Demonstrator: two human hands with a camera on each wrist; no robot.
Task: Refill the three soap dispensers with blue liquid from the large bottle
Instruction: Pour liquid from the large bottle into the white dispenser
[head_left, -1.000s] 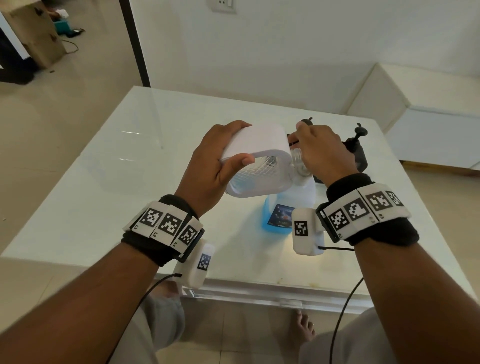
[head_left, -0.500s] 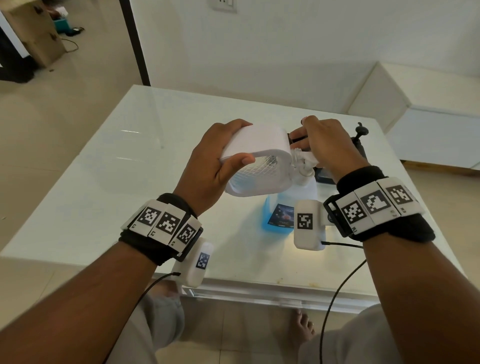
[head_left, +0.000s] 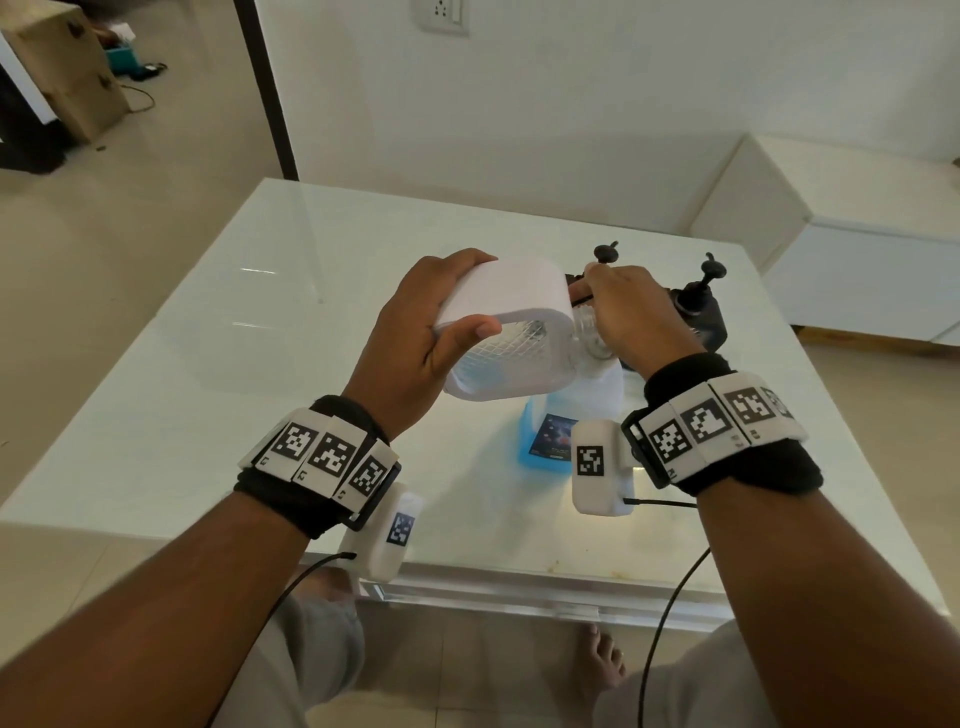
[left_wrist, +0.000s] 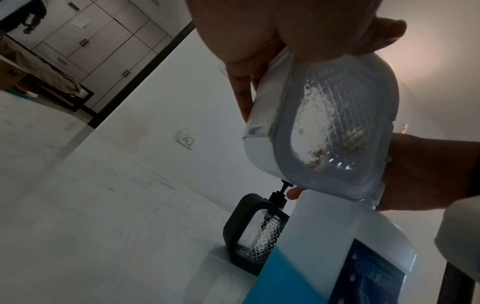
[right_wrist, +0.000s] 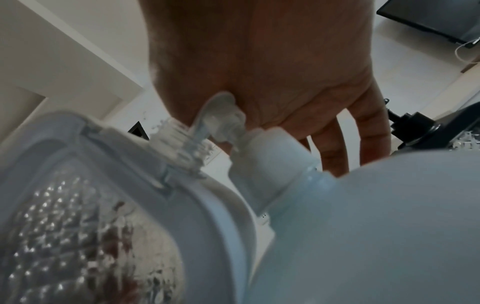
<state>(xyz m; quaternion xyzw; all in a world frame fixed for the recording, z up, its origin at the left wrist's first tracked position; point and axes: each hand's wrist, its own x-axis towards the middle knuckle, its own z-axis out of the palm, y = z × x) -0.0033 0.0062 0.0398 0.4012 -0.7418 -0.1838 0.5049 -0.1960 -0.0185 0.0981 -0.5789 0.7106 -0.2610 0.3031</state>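
My left hand (head_left: 475, 293) grips a white soap dispenser (head_left: 511, 332) with a clear diamond-patterned window, tipped on its side above the table. My right hand (head_left: 597, 301) is curled round the white pump head (right_wrist: 221, 111) at the dispenser's clear threaded neck (right_wrist: 179, 144). The pump sits just off the neck, its thin tube still reaching inside. Right below them stands the large white bottle (head_left: 550, 441), capped, with blue liquid (left_wrist: 285, 283) in its lower part and a dark label. The dispenser window (left_wrist: 324, 131) looks nearly empty.
Two black dispensers stand at the back right of the white glossy table (head_left: 260, 338): one (head_left: 698, 312) beside my right hand, the other mostly hidden behind it, its pump top (head_left: 605, 254) showing. A low white cabinet (head_left: 857, 249) stands to the right.
My right hand has turned at the dispenser's neck and its wrist has swung out to the right. The left hand has kept the dispenser still.
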